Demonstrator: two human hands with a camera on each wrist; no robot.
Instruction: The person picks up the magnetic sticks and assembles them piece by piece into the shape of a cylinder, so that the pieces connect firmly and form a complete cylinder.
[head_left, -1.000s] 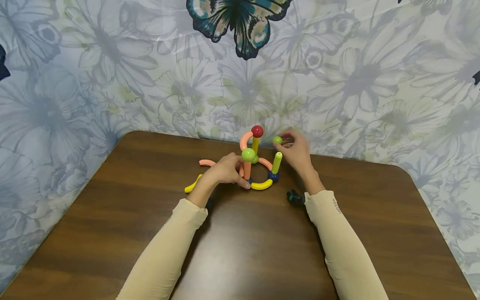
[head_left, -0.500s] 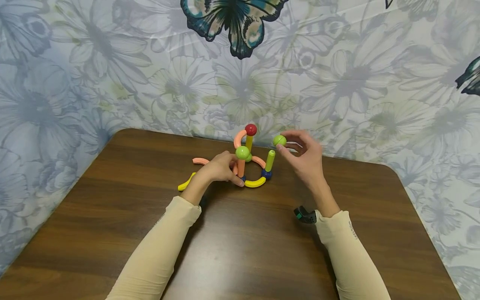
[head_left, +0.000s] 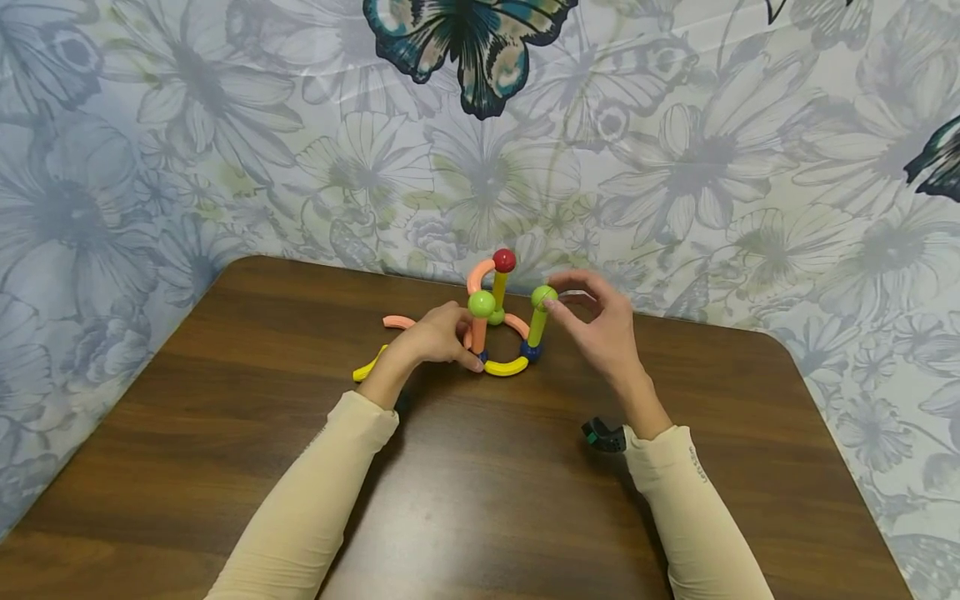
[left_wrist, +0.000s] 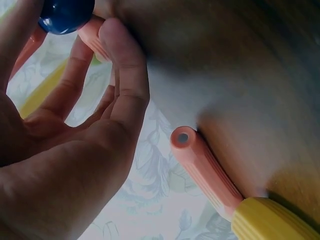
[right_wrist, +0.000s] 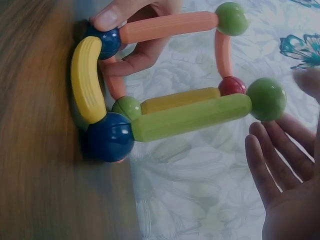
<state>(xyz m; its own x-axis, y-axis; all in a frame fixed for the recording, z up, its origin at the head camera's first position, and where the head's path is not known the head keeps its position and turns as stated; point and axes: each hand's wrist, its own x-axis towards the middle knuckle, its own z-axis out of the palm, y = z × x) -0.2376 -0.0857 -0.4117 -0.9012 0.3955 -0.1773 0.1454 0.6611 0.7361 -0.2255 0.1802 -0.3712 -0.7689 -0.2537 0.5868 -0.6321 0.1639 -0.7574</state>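
Note:
A magnetic ball-and-rod frame stands on the wooden table (head_left: pixel 465 483). My left hand (head_left: pixel 437 333) holds its base at a dark blue ball (right_wrist: pixel 111 45), thumb on the ball and fingers curled behind. A salmon rod (right_wrist: pixel 170 26) rises from there to a green ball (head_left: pixel 482 303). At the frame's right side, another green ball (right_wrist: pixel 267 99) sits on top of a lime-green rod (right_wrist: pixel 192 117), which stands on a second blue ball (right_wrist: pixel 111 137). My right hand (head_left: pixel 600 321) is right at that top ball, its fingers loosely spread and thumb apart from it in the right wrist view.
At the back of the frame, a red ball (head_left: pixel 504 261) tops a yellow rod (head_left: pixel 499 292). Left of my left hand lie a loose curved salmon piece (head_left: pixel 398 322) and a yellow piece (head_left: pixel 367 367). A flower-patterned cloth (head_left: pixel 300 167) hangs behind the table.
My right hand has brought the green ball left and down onto the top of the lime-green rod, and its fingers have loosened. My left hand stays at the base.

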